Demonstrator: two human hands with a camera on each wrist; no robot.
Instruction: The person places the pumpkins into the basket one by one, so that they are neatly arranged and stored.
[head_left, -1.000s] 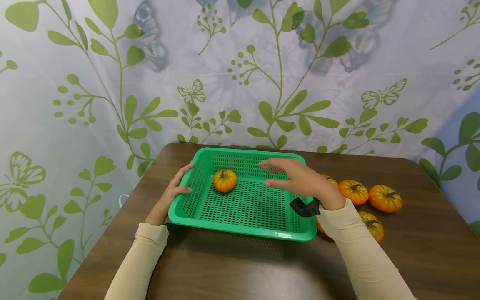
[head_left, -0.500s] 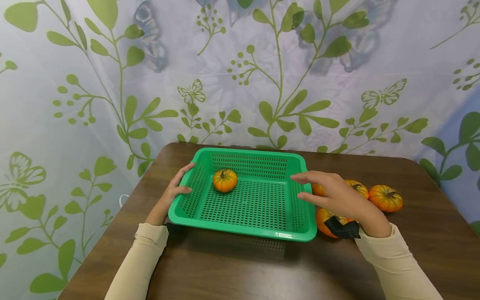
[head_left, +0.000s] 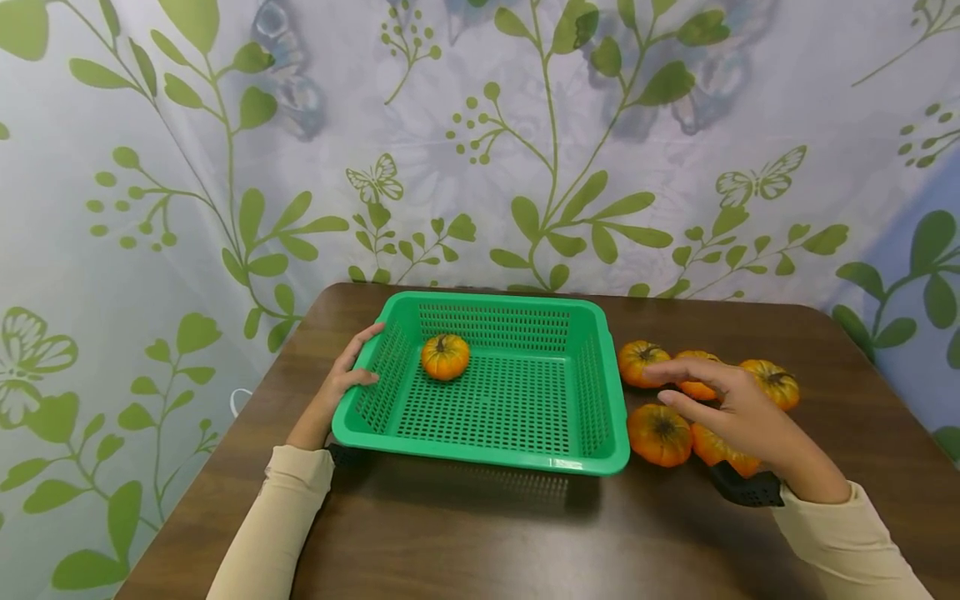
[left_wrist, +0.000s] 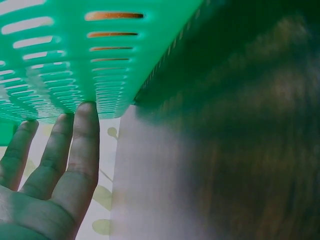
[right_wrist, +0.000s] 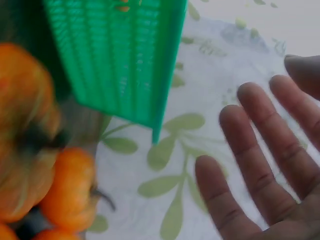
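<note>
the left hand (head_left: 337,392) is holding the basket (head_left: 480,455) by its left rim, thumb lying over the edge and fingers resting against the outer wall, seemingly for keeping it from sliding on the desk (head_left: 465,546). one pumpkin (head_left: 446,358) is sitting inside, toward the back left, leaving most of the basket's bottom bare. five other pumpkins (head_left: 660,437) are clustering just beside the basket's right wall, probably for staying within easy reach of the right hand (head_left: 742,412). that hand is hovering over them, holding nothing, its thumb standing apart from the loosely bent fingers, the gap seemingly suiting a pumpkin's width.
</note>
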